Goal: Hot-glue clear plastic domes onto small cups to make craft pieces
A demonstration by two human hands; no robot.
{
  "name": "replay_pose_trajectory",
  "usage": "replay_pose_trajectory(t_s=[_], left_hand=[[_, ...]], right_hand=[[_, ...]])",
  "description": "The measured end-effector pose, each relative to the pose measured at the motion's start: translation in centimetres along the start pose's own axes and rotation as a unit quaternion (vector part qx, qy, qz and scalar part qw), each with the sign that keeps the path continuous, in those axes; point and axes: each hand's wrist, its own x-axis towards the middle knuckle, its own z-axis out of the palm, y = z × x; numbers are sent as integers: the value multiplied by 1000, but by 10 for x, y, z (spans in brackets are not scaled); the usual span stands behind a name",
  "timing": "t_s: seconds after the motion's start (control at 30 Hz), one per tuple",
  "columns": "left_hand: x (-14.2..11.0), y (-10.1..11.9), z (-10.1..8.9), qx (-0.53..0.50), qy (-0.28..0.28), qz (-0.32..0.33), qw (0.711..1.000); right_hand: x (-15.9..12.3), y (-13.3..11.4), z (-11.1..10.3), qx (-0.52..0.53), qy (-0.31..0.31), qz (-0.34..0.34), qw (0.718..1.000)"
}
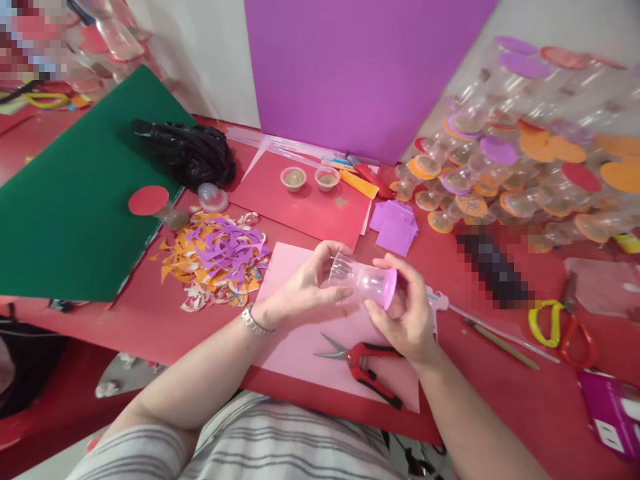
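Between both hands lies a clear plastic hourglass (361, 280) made of two cups joined at the narrow ends, tilted on its side above the pink sheet (295, 320). My left hand (320, 283) grips its open-looking clear end with thumb and fingers. Around the other end, which has a purple disc, my right hand (407, 310) is closed. Just below them, red-handled snips (357, 360) rest on the pink sheet with their blades apart. Purple paper squares (395, 227) are stacked beyond my right hand.
Paper scraps (220, 257) are heaped at left beside a red-topped hourglass (160, 205). Two small cups of sand (293, 179) stand on red card. Many finished-looking hourglasses (500, 150) are piled at right, near scissors (560, 330). A black plastic bag (193, 153) lies on green board (90, 220).
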Motion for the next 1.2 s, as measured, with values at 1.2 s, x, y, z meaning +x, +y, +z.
replay_pose_trajectory(t_s=[1.2], left_hand=[[1, -3, -10, 111, 15, 92, 989]], right_hand=[[2, 4, -9, 83, -72, 99, 989]])
